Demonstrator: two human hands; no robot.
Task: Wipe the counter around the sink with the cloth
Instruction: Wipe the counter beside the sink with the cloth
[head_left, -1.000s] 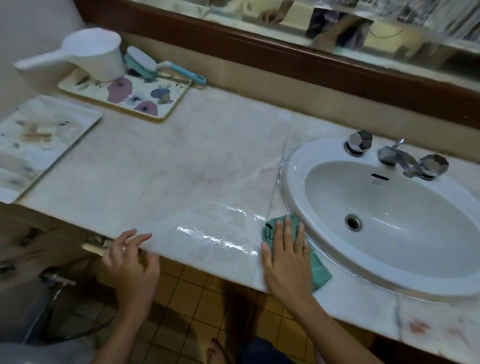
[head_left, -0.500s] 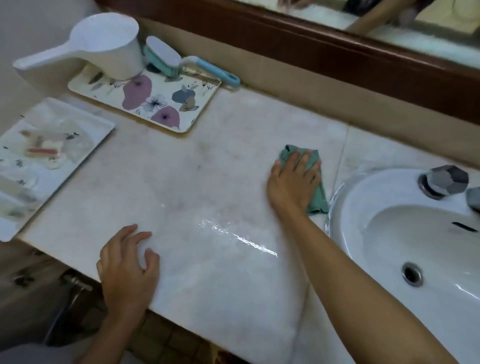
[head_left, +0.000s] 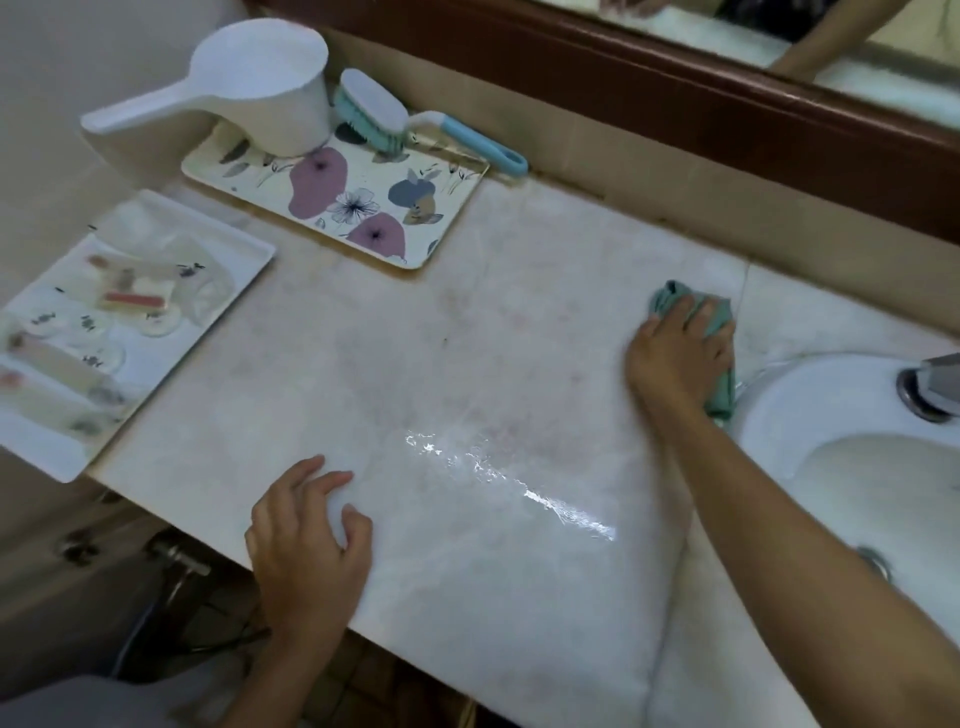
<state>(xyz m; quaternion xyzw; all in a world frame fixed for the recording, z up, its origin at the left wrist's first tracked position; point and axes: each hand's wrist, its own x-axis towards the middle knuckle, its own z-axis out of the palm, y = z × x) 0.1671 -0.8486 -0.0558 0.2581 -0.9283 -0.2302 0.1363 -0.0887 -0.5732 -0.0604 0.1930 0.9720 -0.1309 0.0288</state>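
Observation:
A green cloth (head_left: 719, 322) lies on the pale marble counter (head_left: 467, 364), just left of the white sink (head_left: 810, 415). My right hand (head_left: 675, 353) presses flat on the cloth, covering most of it; only its far and right edges show. My left hand (head_left: 306, 540) rests on the counter's front edge with fingers spread and nothing in it. A wet shiny streak (head_left: 509, 483) crosses the counter between my hands.
A floral tray (head_left: 363, 208) at the back left carries a white dipper (head_left: 249, 88) and a blue-handled scrub brush (head_left: 395, 117). A white tray (head_left: 104, 332) of small toiletries overhangs the left end. A chrome tap handle (head_left: 935, 384) sits on the sink's rim.
My right hand has carried the cloth from the front edge by the sink up to the back of the counter beside the sink. My left hand stays at the front edge.

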